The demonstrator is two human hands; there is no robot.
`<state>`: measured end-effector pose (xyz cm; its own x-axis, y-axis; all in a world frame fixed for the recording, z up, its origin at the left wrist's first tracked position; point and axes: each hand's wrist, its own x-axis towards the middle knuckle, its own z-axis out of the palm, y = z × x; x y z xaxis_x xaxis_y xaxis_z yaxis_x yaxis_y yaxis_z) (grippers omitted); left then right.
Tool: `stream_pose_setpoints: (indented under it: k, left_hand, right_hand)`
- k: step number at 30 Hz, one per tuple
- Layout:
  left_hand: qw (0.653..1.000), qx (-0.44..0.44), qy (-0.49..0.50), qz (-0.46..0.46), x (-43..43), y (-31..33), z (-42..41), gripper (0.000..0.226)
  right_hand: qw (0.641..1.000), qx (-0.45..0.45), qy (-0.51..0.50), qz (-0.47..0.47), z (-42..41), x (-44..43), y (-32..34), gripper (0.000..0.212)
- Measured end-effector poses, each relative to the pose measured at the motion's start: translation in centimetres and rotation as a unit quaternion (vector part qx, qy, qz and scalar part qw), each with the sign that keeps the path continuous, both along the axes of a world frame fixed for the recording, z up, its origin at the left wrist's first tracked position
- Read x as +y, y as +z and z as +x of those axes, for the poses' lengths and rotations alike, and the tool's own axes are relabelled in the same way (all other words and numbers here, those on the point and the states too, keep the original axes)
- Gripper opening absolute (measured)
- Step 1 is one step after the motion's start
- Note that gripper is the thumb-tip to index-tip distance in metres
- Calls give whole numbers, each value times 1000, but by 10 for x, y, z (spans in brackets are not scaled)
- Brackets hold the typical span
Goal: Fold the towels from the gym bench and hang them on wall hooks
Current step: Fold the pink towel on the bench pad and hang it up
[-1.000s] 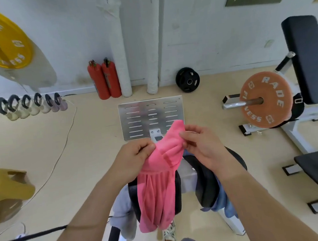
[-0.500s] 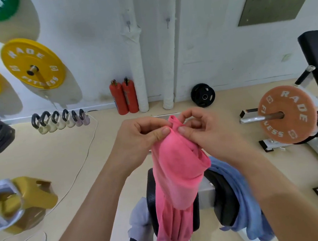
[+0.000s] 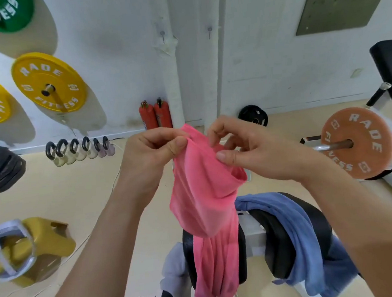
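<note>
Head view: left grip and right grip pinch the pink cloth towel at twelve o'clock, where bunched folds may slip.

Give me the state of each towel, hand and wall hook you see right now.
pink towel, held up, hanging bunched from both hands.
blue towel, draped unfolded over the bench pad.
grey towel, hanging unfolded beside the bench pad.
left hand, pinches the pink towel's top edge.
right hand, pinches the pink towel's top fold.
wall hooks, both bare.
</note>
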<state>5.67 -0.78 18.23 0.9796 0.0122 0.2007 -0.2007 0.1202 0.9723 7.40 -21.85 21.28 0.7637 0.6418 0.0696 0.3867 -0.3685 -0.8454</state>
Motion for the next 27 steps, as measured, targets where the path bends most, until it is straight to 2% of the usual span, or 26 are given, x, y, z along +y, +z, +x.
stream_pose_setpoints:
  k: [3, 5, 7, 10, 12, 15, 17, 18, 20, 23, 26, 27]
  left_hand:
    - [1000, 3, 10, -15, 2, 2, 2, 9]
    - [1000, 4, 14, -9, 2, 3, 2, 12]
    - [1000, 8, 19, -19, 3, 3, 3, 14]
    - [999, 8, 28, -24, 11, 3, 5, 9]
    - [998, 7, 54, 13, 16, 2, 6, 12]
    - [989, 8, 117, 91, 23, -1, 5, 12]
    - [983, 9, 151, 107, 26, -4, 6, 12]
    - [982, 10, 161, 102, 26, -6, 6, 12]
    - [981, 13, 172, 86, 24, -8, 5, 9]
    - [979, 8, 184, 92, 21, -12, 2, 10]
    - [977, -2, 186, 105, 18, -13, 1, 16]
    - [976, -6, 187, 109, 18, -13, 1, 18]
  right_hand:
    - [997, 8, 35, -62, -1, -8, 2, 9]
    - [992, -6, 69, -107, -3, -9, 1, 27]
    - [982, -38, 96, -157, -3, -6, -7, 31]
    - [972, -83, 84, -205, -1, 1, -21, 22]
    - [965, -116, 54, -228, 2, 1, -24, 24]
    - [966, -155, 18, -204, 5, -5, -9, 17]
    - [983, -127, -8, -129, 5, -7, 8, 3]
    - [989, -109, -17, -103, 7, -8, 15, 3]
    - [988, -107, -18, -111, 11, -9, 23, 6]
    - [977, -131, -6, -169, 15, -12, 28, 13]
    - [986, -73, 33, -149, 10, -15, 31, 3]
    - [987, -58, 47, -142, 9, -14, 31, 5]
